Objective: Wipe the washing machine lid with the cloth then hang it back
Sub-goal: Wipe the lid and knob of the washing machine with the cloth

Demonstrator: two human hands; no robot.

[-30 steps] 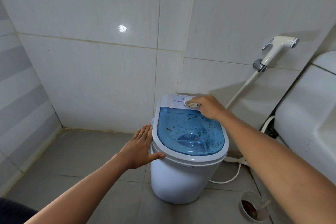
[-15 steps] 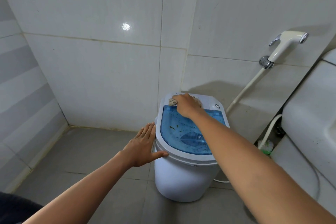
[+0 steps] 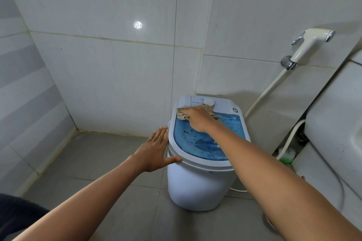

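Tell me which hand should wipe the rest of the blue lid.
Right hand: it already presses the cloth on the lid. The left hand lies flat against the machine's side, steadying it.

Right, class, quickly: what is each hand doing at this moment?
Left hand: open, flat against the washing machine, holding nothing.
Right hand: closed on the cloth, pressing it on the lid.

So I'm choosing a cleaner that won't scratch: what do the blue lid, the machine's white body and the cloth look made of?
The translucent blue lid looks like glossy tinted plastic; the tub shows through it. The rounded white washing machine body seems smooth moulded plastic with a soft sheen. The crumpled beige cloth under the right hand looks like coarse woven fabric, its edges frayed.
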